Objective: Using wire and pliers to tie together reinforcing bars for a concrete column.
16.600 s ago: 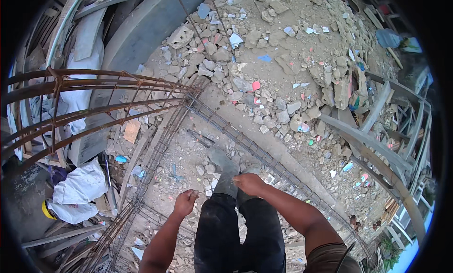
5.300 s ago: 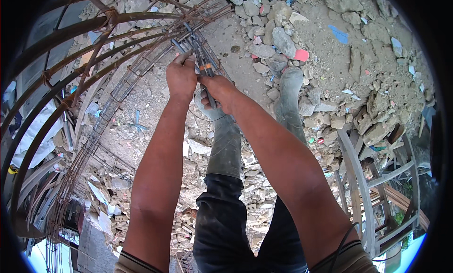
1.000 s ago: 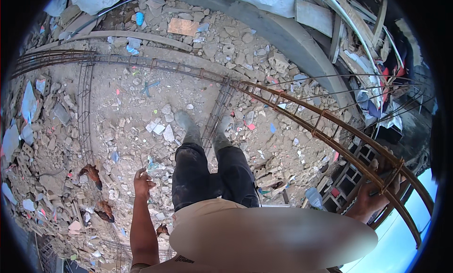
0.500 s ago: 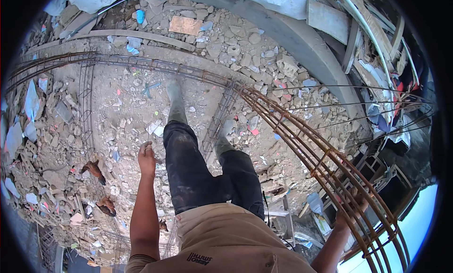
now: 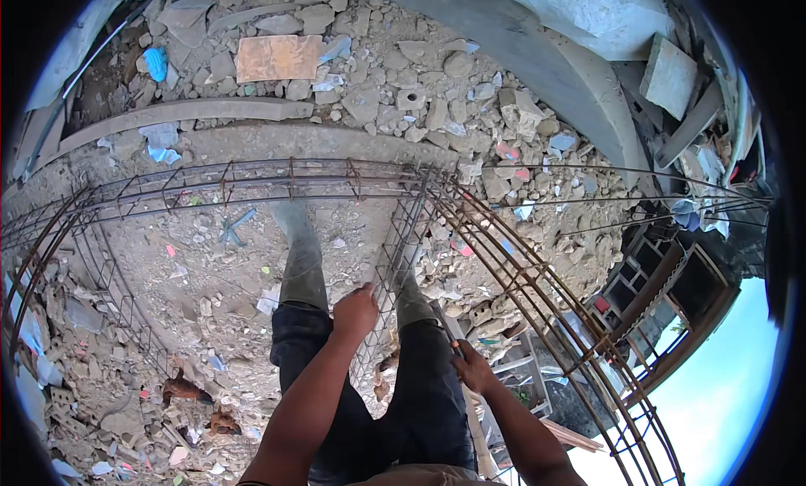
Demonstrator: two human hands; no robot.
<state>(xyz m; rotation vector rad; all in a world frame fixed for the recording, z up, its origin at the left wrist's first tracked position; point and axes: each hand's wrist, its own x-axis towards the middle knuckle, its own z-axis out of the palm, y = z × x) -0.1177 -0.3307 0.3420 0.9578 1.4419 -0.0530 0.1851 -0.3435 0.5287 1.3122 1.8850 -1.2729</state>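
Note:
My left hand point(image 5: 356, 312) is closed in front of my left thigh, beside the narrow rebar cage point(image 5: 407, 222) that runs down between my boots. Whatever its fingers hold, if anything, is too small to make out. My right hand point(image 5: 474, 367) is closed near my right knee around a small tool with an orange end point(image 5: 456, 347); the rest of the tool is hidden by the hand. A long rebar cage point(image 5: 294, 182) crosses ahead of my boots. At its right end it meets a rusty rebar cage point(image 5: 537, 276) that slants past my right arm.
Broken concrete rubble point(image 5: 369, 91) covers the ground ahead, with a flat brown board point(image 5: 279, 59) on it. A curved concrete edge point(image 5: 579, 83) lies beyond. Thin rods point(image 5: 655, 198) stick out at right. Two brown chickens point(image 5: 182, 389) are at lower left.
My right hand has come away from the rusty cage at right to near my right knee. My left hand has moved right, across my left thigh. The view has shifted.

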